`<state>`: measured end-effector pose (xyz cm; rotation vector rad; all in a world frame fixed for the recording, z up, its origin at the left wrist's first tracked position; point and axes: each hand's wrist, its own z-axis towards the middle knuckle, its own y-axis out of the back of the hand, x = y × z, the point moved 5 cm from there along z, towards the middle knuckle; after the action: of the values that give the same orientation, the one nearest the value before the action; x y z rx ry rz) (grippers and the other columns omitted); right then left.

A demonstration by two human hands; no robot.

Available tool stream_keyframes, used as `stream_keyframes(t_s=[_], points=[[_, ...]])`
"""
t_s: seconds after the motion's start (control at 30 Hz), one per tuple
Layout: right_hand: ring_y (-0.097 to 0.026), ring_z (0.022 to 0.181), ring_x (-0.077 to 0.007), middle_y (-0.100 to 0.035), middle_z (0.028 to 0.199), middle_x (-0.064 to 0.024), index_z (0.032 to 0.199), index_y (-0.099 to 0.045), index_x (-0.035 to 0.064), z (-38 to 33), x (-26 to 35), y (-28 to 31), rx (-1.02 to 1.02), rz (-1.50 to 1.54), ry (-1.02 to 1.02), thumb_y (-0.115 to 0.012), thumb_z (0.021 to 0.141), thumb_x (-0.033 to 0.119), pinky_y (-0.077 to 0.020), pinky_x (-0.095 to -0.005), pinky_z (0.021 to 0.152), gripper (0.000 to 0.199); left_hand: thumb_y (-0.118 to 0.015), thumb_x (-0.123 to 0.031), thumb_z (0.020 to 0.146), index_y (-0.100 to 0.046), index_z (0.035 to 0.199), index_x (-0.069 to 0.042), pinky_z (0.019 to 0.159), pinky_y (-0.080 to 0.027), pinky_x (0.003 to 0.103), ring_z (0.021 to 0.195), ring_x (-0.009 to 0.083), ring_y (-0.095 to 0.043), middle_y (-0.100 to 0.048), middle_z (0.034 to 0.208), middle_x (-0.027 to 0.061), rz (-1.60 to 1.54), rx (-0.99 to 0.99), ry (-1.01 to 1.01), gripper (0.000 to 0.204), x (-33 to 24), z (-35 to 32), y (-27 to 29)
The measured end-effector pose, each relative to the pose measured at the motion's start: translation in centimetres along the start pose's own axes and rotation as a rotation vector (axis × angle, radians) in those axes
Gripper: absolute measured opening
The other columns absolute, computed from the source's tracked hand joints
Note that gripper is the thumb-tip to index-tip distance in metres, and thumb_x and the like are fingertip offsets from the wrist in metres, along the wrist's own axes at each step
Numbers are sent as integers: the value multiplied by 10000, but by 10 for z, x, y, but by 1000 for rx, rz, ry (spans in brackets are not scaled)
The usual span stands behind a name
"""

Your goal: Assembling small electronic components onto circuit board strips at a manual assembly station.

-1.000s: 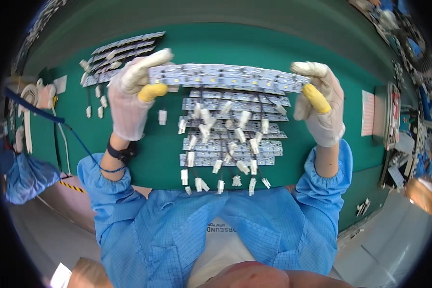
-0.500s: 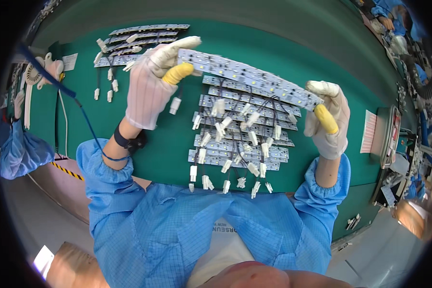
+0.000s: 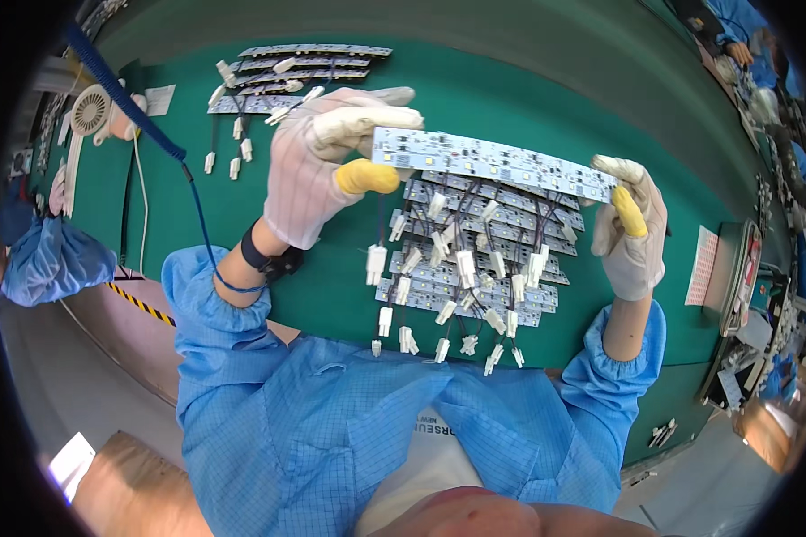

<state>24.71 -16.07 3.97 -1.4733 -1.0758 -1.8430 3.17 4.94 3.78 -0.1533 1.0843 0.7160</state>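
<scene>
I hold a long white circuit strip (image 3: pixel 493 163) by its two ends above a green table (image 3: pixel 510 80). My left hand (image 3: pixel 318 166), in a white glove with a yellow thumb cot, pinches the strip's left end. My right hand (image 3: pixel 631 228), gloved the same way, grips the right end. Below the strip lies a stack of similar strips (image 3: pixel 475 259) with black wires and white plug connectors (image 3: pixel 448 327) hanging toward me. A black wrist strap (image 3: pixel 264 259) with a blue coiled cord (image 3: pixel 125 98) sits on my left wrist.
A second group of strips with connectors (image 3: pixel 282 72) lies at the far left of the table. A small white fan (image 3: pixel 90 112) stands at the left edge. Another person's blue sleeve (image 3: pixel 45 259) shows at left. Trays and equipment (image 3: pixel 734 268) crowd the right side.
The view has swung so the strip now sits tilted, left end higher. Both hands keep hold of its ends and have drawn closer to the camera.
</scene>
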Motion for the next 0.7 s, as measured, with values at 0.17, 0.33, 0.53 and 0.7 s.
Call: stream_keyframes(t_s=[0.17, 0.33, 0.53, 0.7], points=[[-360, 383, -13, -498, 559, 18, 1140, -536, -35, -1, 1, 0, -57, 79, 50, -531, 923, 275, -242, -161, 376, 379, -711, -313, 776, -639, 1090, 15, 726, -521, 222, 823, 143, -666, -646, 999, 74, 127, 10, 67, 460, -5, 3, -5], [-412, 402, -29, -617, 796, -80, 1153, -518, -54, -7, 9, -6, -32, 212, -19, -590, 883, 239, -279, -154, 387, 405, -602, -162, 899, -578, 1204, -28, 673, -464, 190, 787, 103, -654, -691, 887, 64, 48, -65, 251, 334, 13, 2, -5], [-461, 397, -48, -628, 926, -139, 1193, -456, -114, -7, 14, -13, 91, 303, 34, -605, 838, 275, -309, -158, 369, 548, -535, -138, 926, -573, 1219, -38, 630, -417, 197, 745, 71, -612, -697, 889, 74, 217, -11, 441, 312, 25, 3, -3], [-486, 412, -54, -621, 993, -137, 1183, -475, -108, -5, 13, -9, 97, 258, -11, -595, 858, 250, -340, -162, 386, 498, -555, -213, 935, -555, 1230, -10, 781, -456, 201, 846, 131, -645, -629, 1109, 115, 244, -15, 379, 358, 25, 4, -3]])
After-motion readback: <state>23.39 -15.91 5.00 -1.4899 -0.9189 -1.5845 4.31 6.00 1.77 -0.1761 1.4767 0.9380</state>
